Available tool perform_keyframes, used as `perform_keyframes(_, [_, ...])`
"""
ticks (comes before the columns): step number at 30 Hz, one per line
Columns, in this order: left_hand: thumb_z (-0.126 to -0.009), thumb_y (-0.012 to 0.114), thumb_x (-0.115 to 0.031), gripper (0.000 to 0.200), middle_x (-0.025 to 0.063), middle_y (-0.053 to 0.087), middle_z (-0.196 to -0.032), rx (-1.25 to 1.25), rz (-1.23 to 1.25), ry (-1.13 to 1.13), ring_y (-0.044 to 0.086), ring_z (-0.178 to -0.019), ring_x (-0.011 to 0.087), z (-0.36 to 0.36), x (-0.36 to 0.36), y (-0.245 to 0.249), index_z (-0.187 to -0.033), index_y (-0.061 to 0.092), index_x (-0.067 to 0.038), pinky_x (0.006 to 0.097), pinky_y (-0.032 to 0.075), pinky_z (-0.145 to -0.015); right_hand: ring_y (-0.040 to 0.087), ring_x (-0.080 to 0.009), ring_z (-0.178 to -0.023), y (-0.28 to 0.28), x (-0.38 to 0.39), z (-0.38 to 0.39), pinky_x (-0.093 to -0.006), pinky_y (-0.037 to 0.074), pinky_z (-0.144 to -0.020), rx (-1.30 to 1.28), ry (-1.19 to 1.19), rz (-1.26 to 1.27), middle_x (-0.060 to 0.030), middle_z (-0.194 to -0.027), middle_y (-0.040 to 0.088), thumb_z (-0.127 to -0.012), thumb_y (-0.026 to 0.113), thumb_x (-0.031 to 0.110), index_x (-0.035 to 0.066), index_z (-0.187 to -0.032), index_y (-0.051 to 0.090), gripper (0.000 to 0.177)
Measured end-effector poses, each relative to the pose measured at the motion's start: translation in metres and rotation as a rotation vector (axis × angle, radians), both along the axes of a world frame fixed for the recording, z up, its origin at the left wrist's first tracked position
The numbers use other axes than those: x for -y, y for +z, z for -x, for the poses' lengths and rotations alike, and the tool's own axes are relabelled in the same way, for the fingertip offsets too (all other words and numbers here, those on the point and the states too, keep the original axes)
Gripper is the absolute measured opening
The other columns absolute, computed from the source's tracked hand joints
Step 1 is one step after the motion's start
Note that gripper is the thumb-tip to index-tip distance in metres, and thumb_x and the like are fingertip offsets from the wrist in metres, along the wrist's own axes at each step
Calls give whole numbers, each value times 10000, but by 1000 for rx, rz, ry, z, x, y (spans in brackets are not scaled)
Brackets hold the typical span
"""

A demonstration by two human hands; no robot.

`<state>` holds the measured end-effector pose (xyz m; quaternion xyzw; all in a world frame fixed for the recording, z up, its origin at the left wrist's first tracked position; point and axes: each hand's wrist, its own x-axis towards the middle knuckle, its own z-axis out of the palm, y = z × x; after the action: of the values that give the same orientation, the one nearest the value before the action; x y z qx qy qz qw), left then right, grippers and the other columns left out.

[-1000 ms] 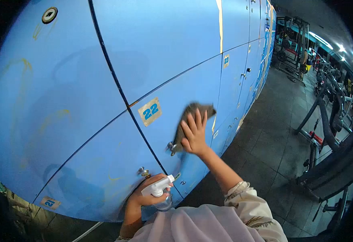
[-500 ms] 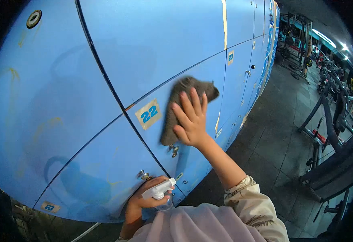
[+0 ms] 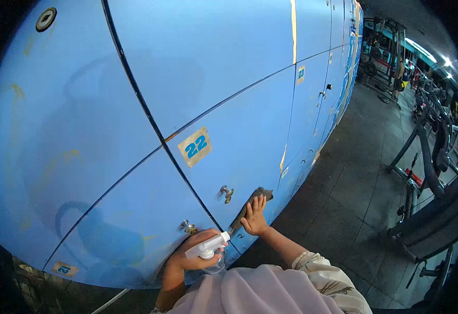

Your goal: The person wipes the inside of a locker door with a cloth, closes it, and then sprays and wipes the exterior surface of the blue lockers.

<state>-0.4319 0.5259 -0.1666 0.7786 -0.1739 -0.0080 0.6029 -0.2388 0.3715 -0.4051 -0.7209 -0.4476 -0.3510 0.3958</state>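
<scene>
My right hand [image 3: 256,214] presses a dark grey cloth [image 3: 247,209] against the lower part of the blue locker door [image 3: 239,146] labelled 22. The fingers lie over the cloth, which looks narrow and bunched from here. Low in front of my body, my left hand [image 3: 189,254] is wrapped round a spray bottle [image 3: 214,267] with a white trigger head [image 3: 207,248]. Its clear body is partly hidden by my fingers and clothing. Just above the left hand is a metal locker knob [image 3: 188,227]; a second knob [image 3: 227,193] sits left of the cloth.
More blue lockers run away to the right, one with a number 23 label [image 3: 301,74]. A number 21 label [image 3: 64,269] is at lower left. Gym machines [image 3: 427,157] stand on the dark tiled floor [image 3: 344,193] at right.
My right hand has moved down the locker door with the cloth, from beside the 22 label to below the knob. My left hand and the spray bottle have stayed in place.
</scene>
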Motion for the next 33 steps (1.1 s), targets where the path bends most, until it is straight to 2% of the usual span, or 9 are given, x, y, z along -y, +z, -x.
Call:
perform_keyframes(3, [-732, 642, 25, 339, 45, 583, -948, -5, -26, -10, 603, -830, 138, -2, -2, -4, -1062, 578, -27, 291, 488, -740, 97, -517, -1355, 79, -5, -21, -690, 23, -1029, 74, -35, -113, -230, -1506, 132, -911, 405, 433, 108, -1442, 239, 644])
perform_keyframes(6, [-733, 639, 27, 340, 50, 587, -961, -7, -74, -10, 611, -830, 137, -1, -1, 0, -1063, 578, -25, 285, 496, -741, 180, -484, -1354, 203, -10, -38, -665, 33, -1037, 185, -76, -204, -236, -1470, 248, -891, 403, 478, 100, -1364, 406, 606])
perform_keyframes(9, [-723, 646, 33, 346, 55, 592, -973, 7, -99, -8, 616, -829, 132, -2, -2, 0, -1057, 579, -27, 280, 502, -742, 138, -433, -1388, 321, -12, -45, -625, 12, -1047, 192, -81, -256, -226, -1504, 191, -877, 411, 482, 114, -1404, 376, 643])
perform_keyframes(12, [-721, 661, 51, 319, 43, 595, -922, -26, -50, 16, 602, -810, 114, 0, 0, -1, -1021, 579, -19, 253, 487, -695, 104, -414, -1402, 371, -14, -50, -610, 16, -1056, 188, -121, -317, -220, -1518, 152, -859, 424, 465, 85, -1430, 327, 692])
perform_keyframes(18, [-703, 662, 50, 358, 70, 594, -983, -2, -61, 0, 622, -824, 151, -1, -2, -3, -1044, 586, -26, 290, 501, -741, 138, -408, -1397, 308, -10, -58, -576, 33, -1083, 148, -105, -320, -212, -1501, 213, -881, 391, 429, -18, -1431, 256, 721])
perform_keyframes(23, [-708, 667, 51, 368, 66, 606, -982, 3, -58, -3, 612, -832, 134, -2, -2, -4, -1057, 569, -13, 277, 501, -737, 124, -417, -1396, 198, 5, -53, -584, 44, -1092, -24, -139, -249, -219, -1491, 210, -924, 318, 432, -33, -1422, 244, 685])
perform_keyframes(28, [-719, 666, 81, 390, 62, 615, -989, -27, 1, -13, 587, -862, 114, -1, -3, -8, -1081, 542, 3, 258, 491, -756, 59, -438, -1396, 85, 20, -33, -563, 33, -1107, -244, -153, -110, -248, -1502, 115, -942, 326, 393, -44, -1438, 142, 686])
perform_keyframes(31, [-719, 666, 80, 364, 49, 602, -980, -21, -83, -17, 579, -863, 111, -2, -4, -2, -1055, 553, -3, 261, 481, -757, 48, -448, -1393, 60, 25, -28, -578, 24, -1100, -266, -147, -72, -252, -1505, 95, -942, 334, 397, -39, -1440, 135, 692])
perform_keyframes(33, [-721, 668, 74, 350, 44, 596, -969, -50, -48, 4, 576, -861, 111, 0, -3, -4, -1043, 559, -10, 260, 477, -748, 52, -451, -1392, 75, 21, -37, -592, 17, -1094, -203, -154, -98, -249, -1508, 96, -939, 336, 406, -31, -1441, 144, 693])
